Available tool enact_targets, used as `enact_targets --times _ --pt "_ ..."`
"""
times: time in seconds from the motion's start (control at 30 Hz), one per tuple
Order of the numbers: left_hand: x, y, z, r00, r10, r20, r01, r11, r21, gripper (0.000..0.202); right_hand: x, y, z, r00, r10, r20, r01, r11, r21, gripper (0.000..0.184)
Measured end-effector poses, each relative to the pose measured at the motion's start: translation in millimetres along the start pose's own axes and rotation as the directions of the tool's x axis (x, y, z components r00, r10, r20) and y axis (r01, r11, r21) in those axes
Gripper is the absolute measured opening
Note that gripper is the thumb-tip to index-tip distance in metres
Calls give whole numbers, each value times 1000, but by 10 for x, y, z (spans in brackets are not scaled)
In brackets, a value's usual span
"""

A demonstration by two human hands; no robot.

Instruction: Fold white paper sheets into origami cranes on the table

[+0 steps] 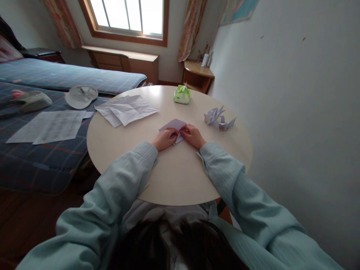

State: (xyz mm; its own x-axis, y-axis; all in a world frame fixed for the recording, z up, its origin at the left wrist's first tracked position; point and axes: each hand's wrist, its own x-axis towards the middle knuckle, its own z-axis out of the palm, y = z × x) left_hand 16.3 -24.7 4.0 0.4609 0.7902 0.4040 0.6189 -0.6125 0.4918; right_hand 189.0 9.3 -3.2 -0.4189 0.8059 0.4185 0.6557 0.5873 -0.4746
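Daylight from the blown-out window [128, 17] lights the room softly; wide-angle distortion bends the edges.

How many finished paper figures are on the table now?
2, it seems: both near the right edge of the table, one figure farther back, the other figure just right of it. They overlap, so another may be hidden.

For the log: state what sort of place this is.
Likely a bedroom: a bed with a plaid cover, a curtained window, and a small round table where the left hand and right hand press folded paper.
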Motion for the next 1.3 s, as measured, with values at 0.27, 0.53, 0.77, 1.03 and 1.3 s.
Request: enact_targets --times 0.27,0.53,0.77,1.03,1.3 --pt "-2 17 7 1000 -11 1 11 1000 0 18 -11 6 -4 1000 1 -16 -1 1000 -7 16" --pt "2 37 -5 1000 -27 15 26 999 21 19 -11 4 -7 999 27 -24 -27 1000 10 13" --pt "-10 54 -17 998 -64 15 64 998 18 21 -3 -18 -9 999 35 -23 -35 999 22 15" --pt "-30 53 -19 993 -115 -4 115 993 18 18 -7 -55 -23 1000 23 -5 -23 999 47 15" --pt "-25 38 -17 993 -118 -2 118 993 11 18 -5 -41 -19 1000 17 15 -17 999 42 15"
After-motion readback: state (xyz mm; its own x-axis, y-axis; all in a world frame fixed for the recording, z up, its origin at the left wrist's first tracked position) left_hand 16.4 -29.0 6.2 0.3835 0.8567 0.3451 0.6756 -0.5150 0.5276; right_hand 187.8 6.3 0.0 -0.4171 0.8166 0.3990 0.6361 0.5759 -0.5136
